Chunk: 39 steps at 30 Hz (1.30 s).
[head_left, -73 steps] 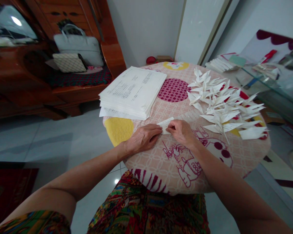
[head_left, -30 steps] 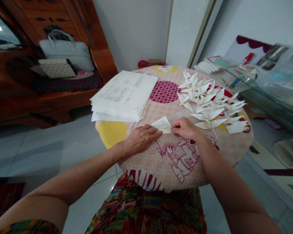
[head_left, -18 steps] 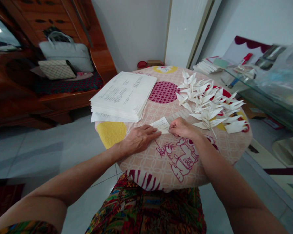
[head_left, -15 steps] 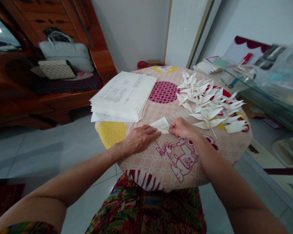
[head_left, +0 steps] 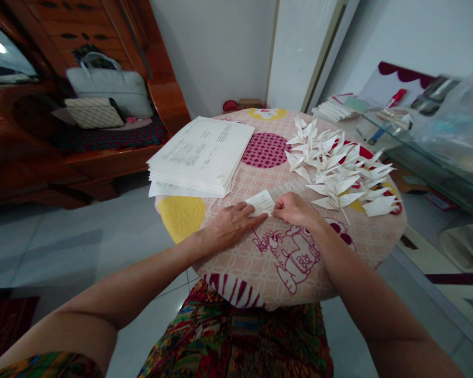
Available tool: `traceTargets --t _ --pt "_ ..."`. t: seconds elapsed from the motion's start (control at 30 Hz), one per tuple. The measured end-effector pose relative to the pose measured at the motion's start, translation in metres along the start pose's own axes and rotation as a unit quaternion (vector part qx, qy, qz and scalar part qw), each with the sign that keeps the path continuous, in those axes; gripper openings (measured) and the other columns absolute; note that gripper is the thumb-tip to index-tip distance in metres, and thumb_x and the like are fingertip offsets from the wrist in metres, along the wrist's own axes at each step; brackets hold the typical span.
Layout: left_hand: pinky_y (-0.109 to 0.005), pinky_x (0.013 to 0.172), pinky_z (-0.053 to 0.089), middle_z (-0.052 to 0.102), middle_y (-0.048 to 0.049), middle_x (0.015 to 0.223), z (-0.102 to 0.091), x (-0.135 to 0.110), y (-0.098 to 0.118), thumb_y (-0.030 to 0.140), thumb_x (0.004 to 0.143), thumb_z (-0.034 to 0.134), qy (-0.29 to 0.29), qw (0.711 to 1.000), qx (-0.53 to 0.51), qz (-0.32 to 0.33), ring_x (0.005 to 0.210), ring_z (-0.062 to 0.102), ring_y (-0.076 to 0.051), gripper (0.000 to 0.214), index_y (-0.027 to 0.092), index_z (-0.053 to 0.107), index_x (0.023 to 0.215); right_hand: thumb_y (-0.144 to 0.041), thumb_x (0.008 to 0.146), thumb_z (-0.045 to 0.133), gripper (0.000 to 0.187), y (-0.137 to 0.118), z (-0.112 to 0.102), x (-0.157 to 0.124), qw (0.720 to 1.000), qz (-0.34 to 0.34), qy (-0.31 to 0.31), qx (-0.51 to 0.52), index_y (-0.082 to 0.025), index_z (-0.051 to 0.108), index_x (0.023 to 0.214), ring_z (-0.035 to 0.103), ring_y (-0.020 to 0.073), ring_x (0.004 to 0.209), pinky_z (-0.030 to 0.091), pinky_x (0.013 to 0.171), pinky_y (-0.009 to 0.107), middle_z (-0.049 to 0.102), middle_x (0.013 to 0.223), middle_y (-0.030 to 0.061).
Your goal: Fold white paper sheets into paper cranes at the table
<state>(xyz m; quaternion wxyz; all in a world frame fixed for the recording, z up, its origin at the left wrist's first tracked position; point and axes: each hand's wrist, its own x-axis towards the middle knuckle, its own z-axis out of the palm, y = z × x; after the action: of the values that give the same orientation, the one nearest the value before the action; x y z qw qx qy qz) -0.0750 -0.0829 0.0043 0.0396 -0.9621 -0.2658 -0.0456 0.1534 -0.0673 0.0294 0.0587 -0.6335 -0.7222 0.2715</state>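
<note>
A small folded piece of printed paper lies on the cloth-covered round table, between my two hands. My left hand rests flat on its left part, fingers stretched out and pressing it down. At the paper's right edge, my right hand has its fingers curled in a pinch on it. Just beyond and to the right sits a cluster of folded paper cranes, white with pointed wings and tails. My left palm and fingers cover part of the paper.
A thick stack of printed sheets lies at the table's far left. On the right stands a glass-edged shelf with a plastic bag and papers. A wooden bench holds a pale handbag.
My left hand has slid slightly to the right along the paper, covering a bit more of its left side. My right hand stays at the right edge.
</note>
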Motion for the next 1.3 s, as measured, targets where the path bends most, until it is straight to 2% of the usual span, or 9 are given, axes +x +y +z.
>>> traceTargets --t 0.2,0.43,0.53,0.7,0.8,0.93,1.1,1.2,1.3 --pt "-0.033 0.08 0.051 0.062 -0.0108 0.109 -0.004 0.003 0.006 0.015 0.096 0.048 -0.013 1.0 0.018 -0.014 0.103 0.055 -0.025 0.047 0.025 0.046 0.142 -0.023 0.08 0.07 0.009 0.003 0.008 -0.001 0.998 -0.002 0.049 -0.031 -0.016 0.074 0.076 0.064 0.0172 0.068 0.039 0.059 0.026 0.074 0.076 0.007" --pt "-0.034 0.081 0.05 0.06 -0.0119 0.116 -0.001 0.001 0.004 0.017 0.097 0.047 -0.013 1.0 0.017 -0.013 0.108 0.053 -0.027 0.048 0.025 0.043 0.145 -0.013 0.074 0.067 0.007 0.018 0.002 -0.005 0.998 0.022 0.046 -0.023 -0.016 0.07 0.068 0.063 0.0164 0.064 0.04 0.057 0.026 0.071 0.068 0.0055" --pt "-0.033 0.081 0.049 0.061 -0.0112 0.114 -0.001 0.001 0.005 0.015 0.097 0.048 -0.01 1.0 0.019 -0.013 0.106 0.053 -0.026 0.048 0.025 0.044 0.144 -0.009 0.072 0.065 0.011 0.021 -0.006 -0.007 0.997 0.048 0.048 0.025 -0.015 0.067 0.063 0.058 0.0137 0.054 0.038 0.051 0.024 0.065 0.057 0.0028" --pt "-0.033 0.08 0.049 0.061 -0.0107 0.112 -0.001 0.003 0.006 0.016 0.097 0.049 -0.013 1.0 0.021 -0.016 0.103 0.054 -0.025 0.047 0.026 0.045 0.143 -0.008 0.077 0.058 0.011 0.007 -0.003 -0.003 0.983 0.019 0.043 0.179 -0.015 0.067 0.078 0.057 0.0103 0.045 0.038 0.044 0.019 0.063 0.055 -0.001" --pt "-0.034 0.081 0.051 0.062 -0.0111 0.11 0.001 0.003 0.006 0.016 0.097 0.048 -0.014 0.999 0.023 -0.018 0.103 0.056 -0.025 0.049 0.025 0.044 0.145 -0.004 0.075 0.058 0.014 -0.004 0.008 0.004 0.987 -0.006 0.024 0.159 -0.015 0.067 0.076 0.058 0.0103 0.047 0.04 0.047 0.019 0.061 0.053 -0.002" --pt "-0.035 0.086 0.052 0.065 -0.0114 0.113 0.004 0.0 0.001 0.016 0.098 0.047 0.003 1.0 0.007 -0.008 0.106 0.059 -0.025 0.046 0.022 0.048 0.143 -0.004 0.072 0.062 0.012 -0.009 0.016 0.01 0.993 -0.03 0.045 0.105 -0.015 0.067 0.069 0.06 0.012 0.055 0.043 0.056 0.022 0.064 0.056 -0.0002" --pt "-0.038 0.098 0.053 0.066 -0.013 0.127 0.009 -0.009 -0.009 0.01 0.094 0.048 0.043 0.998 -0.044 0.013 0.117 0.062 -0.024 0.04 0.017 0.06 0.131 -0.006 0.069 0.065 0.012 -0.007 0.015 0.008 0.993 -0.02 0.067 0.093 -0.016 0.066 0.064 0.059 0.0127 0.056 0.042 0.058 0.023 0.064 0.056 -0.0008" --pt "-0.04 0.106 0.05 0.063 -0.0138 0.136 0.013 -0.018 -0.014 0.007 0.091 0.048 0.055 0.995 -0.078 0.023 0.126 0.059 -0.024 0.044 0.015 0.059 0.133 -0.005 0.068 0.065 0.012 -0.002 0.015 0.006 0.994 -0.01 0.069 0.088 -0.017 0.066 0.064 0.059 0.013 0.055 0.041 0.058 0.023 0.063 0.054 -0.0013" --pt "-0.041 0.107 0.051 0.061 -0.0136 0.14 0.016 -0.026 -0.018 0.007 0.091 0.046 0.059 0.992 -0.111 0.013 0.129 0.059 -0.024 0.045 0.016 0.061 0.133 -0.006 0.068 0.065 0.011 0.004 0.014 0.004 0.993 -0.001 0.077 0.088 -0.017 0.066 0.064 0.058 0.0133 0.054 0.041 0.057 0.024 0.062 0.053 -0.0014"
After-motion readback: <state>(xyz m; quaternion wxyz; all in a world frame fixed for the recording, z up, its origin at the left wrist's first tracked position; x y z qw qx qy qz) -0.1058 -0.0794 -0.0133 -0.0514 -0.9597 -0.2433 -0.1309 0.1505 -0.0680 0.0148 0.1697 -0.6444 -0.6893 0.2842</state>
